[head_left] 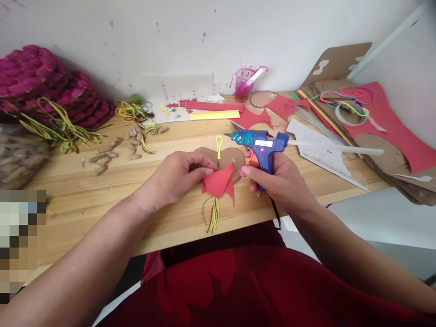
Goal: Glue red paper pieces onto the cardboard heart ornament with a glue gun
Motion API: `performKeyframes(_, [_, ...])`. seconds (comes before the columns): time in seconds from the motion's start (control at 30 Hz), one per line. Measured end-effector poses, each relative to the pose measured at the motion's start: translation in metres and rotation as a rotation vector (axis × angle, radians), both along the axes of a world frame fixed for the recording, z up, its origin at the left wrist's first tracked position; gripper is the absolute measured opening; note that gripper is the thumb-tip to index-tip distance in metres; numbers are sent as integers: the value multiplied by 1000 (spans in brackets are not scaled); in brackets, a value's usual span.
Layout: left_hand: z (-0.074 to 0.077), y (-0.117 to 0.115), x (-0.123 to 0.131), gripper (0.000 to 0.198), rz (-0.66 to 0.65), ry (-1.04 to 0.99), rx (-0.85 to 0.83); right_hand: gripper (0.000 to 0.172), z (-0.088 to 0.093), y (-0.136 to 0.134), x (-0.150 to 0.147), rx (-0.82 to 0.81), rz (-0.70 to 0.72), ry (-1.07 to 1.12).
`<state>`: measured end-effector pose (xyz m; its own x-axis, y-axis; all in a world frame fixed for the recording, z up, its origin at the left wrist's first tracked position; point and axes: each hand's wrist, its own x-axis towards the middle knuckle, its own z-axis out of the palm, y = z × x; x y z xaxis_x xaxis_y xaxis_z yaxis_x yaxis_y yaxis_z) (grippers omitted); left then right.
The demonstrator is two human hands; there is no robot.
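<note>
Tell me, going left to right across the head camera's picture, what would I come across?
Clear bag → loose peanuts → left hand → red cut-out it touches → blue glue gun → tape roll.

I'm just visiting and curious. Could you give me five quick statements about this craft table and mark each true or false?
1. The right hand holds a glue gun. True.
2. A cup stands at the back, by the wall. True.
3. The left hand holds the cup. False: the left hand is at the edge of the red paper by the yellow loop.
4. The peanuts lie to the right of the glue gun. False: the peanuts lie on the left side of the table.
5. A white stick sticks out of the back of the glue gun. True.
</note>
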<state>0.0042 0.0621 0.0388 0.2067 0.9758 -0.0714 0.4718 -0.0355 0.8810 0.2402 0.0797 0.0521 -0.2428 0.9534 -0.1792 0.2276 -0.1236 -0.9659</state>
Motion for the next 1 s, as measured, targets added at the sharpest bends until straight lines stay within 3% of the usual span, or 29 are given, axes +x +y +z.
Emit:
performKeyframes(0.1, [5, -7, 3, 16, 71, -143, -65, 32, -1, 0, -1, 1, 4, 22])
performKeyframes(0.27, [8, -27, 21, 21, 371, -402, -66, 42, -6, -4, -3, -36, -11, 119])
performKeyframes(0.37, [5, -41, 35, 25, 475, -507, -59, 46, -8, -8, -6, -74, 13, 168])
performKeyframes(0.6, [1, -59, 40, 30, 406, -544, -107, 34, 0, -7, -8, -67, 70, 120])
performKeyframes(0.77, [4, -61, 38, 31, 503, -596, -8, 41, -1, -11, -7, -72, 108, 155])
performKeyframes(0.9, [1, -63, 42, 32, 450, -611, -93, 44, -5, -14, -7, -86, 87, 153])
performKeyframes(1.0, [-1, -60, 37, 26, 409, -564, -69, 41, -3, -13, -7, -73, 111, 82])
